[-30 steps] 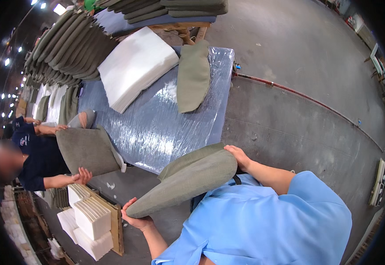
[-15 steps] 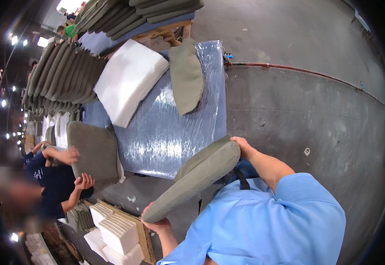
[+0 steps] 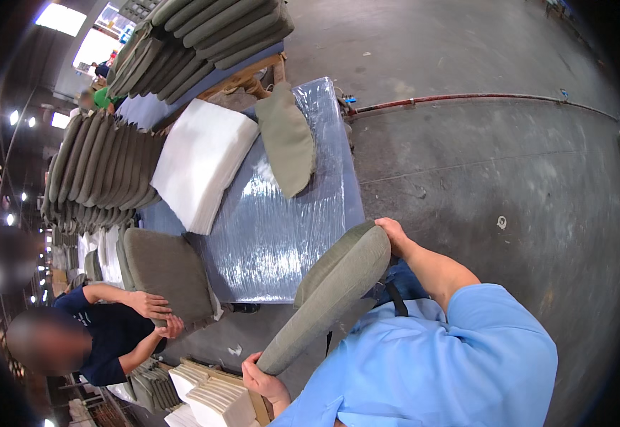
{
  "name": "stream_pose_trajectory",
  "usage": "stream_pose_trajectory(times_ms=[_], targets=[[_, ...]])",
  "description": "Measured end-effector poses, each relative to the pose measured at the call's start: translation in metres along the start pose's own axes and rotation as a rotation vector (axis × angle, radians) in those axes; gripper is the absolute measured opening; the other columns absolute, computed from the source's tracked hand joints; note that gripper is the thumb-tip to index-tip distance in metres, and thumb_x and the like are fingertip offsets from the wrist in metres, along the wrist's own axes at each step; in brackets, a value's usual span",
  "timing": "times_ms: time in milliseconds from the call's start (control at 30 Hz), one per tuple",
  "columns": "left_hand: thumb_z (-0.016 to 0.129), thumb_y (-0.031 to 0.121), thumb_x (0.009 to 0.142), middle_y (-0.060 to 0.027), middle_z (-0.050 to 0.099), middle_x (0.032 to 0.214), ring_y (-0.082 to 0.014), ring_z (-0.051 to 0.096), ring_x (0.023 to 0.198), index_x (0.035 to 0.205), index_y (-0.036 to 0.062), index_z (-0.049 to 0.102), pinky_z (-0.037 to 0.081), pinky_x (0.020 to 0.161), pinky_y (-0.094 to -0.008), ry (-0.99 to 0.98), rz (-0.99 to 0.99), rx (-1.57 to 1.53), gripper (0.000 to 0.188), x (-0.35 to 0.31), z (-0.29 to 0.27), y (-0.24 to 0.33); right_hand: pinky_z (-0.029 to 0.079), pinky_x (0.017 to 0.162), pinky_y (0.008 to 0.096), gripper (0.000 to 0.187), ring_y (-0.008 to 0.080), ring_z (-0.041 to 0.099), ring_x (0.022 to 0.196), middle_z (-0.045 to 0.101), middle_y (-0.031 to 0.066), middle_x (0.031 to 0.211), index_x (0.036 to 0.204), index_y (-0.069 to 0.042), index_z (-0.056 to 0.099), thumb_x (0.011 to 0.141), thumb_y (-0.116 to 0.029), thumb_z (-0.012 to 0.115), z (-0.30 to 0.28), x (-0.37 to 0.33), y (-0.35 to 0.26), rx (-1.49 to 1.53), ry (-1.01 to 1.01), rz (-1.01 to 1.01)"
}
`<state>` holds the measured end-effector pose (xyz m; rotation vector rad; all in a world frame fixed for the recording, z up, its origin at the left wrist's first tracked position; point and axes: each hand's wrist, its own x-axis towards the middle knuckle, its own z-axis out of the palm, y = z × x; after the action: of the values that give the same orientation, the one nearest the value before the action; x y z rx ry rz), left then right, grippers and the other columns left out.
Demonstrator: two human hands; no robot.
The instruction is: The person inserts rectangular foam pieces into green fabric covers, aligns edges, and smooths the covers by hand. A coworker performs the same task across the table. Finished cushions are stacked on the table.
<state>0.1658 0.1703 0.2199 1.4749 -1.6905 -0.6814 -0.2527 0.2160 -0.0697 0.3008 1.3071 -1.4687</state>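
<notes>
A grey-green fabric-covered cushion (image 3: 335, 302) is held on edge and slantwise in front of my body, above the near edge of the table. My left hand (image 3: 263, 378) grips its lower left end, fingers wrapped over the corner. At the upper right end, my right hand (image 3: 393, 236) is closed on the other corner. Beyond the cushion stands a table (image 3: 281, 249) covered in shiny clear film over blue. On it lie a flat olive fabric piece (image 3: 286, 142) and a thick stack of white padding sheets (image 3: 203, 160).
To the left, a co-worker in a dark shirt has both hands on another grey-green cushion (image 3: 167, 274). Stacked cushions (image 3: 103, 160) stand at the far left, more (image 3: 217, 32) behind. White foam blocks (image 3: 217, 398) sit lower left. A red pipe (image 3: 459, 97) crosses the floor.
The view has shifted, and my left hand with its end of the cushion appears lower and further right. The cushion is tilted more steeply. The co-worker's hands have come together on their cushion's near edge.
</notes>
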Motion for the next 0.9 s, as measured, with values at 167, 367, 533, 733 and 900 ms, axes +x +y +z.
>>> stream_pose_trajectory(times_ms=[167, 367, 533, 733, 900], targets=[[0.039, 0.024, 0.105, -0.0137, 0.069, 0.090, -0.0250, 0.062, 0.086, 0.089, -0.0047, 0.067, 0.050, 0.083, -0.0387, -0.004, -0.029, -0.118, 0.043, -0.006, -0.013, -0.025, 0.051, 0.084, 0.0419, 0.049, 0.0249, 0.066, 0.096, 0.070, 0.0096, 0.109, 0.119, -0.010, 0.066, 0.102, -0.055, 0.056, -0.014, 0.010, 0.023, 0.181, 0.075, 0.009], [0.039, 0.020, 0.103, -0.0146, 0.069, 0.091, -0.0254, 0.063, 0.087, 0.089, -0.0044, 0.067, 0.050, 0.084, -0.0382, -0.002, 0.079, 0.060, 0.039, -0.015, -0.031, -0.037, 0.055, 0.089, 0.0431, 0.057, 0.0253, 0.068, 0.100, 0.070, 0.0121, 0.114, 0.126, -0.006, 0.064, 0.104, -0.058, 0.054, 0.008, -0.003, 0.029, 0.260, 0.079, 0.091], [0.039, 0.018, 0.103, -0.0150, 0.069, 0.093, -0.0252, 0.062, 0.087, 0.090, -0.0048, 0.066, 0.050, 0.084, -0.0374, -0.029, 0.092, 0.000, 0.039, -0.012, -0.013, -0.024, 0.055, 0.083, 0.0414, 0.052, 0.0227, 0.069, 0.092, 0.072, 0.0094, 0.106, 0.116, -0.003, 0.069, 0.099, -0.052, 0.065, -0.013, -0.003, 0.009, 0.235, 0.082, -0.018], [0.037, 0.019, 0.105, -0.0141, 0.068, 0.093, -0.0239, 0.062, 0.087, 0.090, -0.0044, 0.066, 0.049, 0.084, -0.0369, -0.031, 0.085, 0.045, 0.040, 0.005, -0.006, -0.004, 0.055, 0.084, 0.0373, 0.045, 0.0215, 0.069, 0.099, 0.072, 0.0122, 0.113, 0.120, 0.000, 0.069, 0.098, -0.039, 0.071, -0.006, -0.039, -0.019, -0.219, 0.139, -0.131], [0.036, 0.027, 0.107, -0.0139, 0.069, 0.096, -0.0237, 0.063, 0.090, 0.091, -0.0023, 0.067, 0.050, 0.086, -0.0379, 0.036, -0.023, -0.207, 0.046, 0.015, 0.004, -0.018, 0.053, 0.091, 0.0350, 0.042, 0.0219, 0.069, 0.104, 0.072, 0.0141, 0.113, 0.120, 0.003, 0.069, 0.103, -0.035, 0.063, 0.034, -0.107, -0.067, -0.016, -0.098, -0.319]])
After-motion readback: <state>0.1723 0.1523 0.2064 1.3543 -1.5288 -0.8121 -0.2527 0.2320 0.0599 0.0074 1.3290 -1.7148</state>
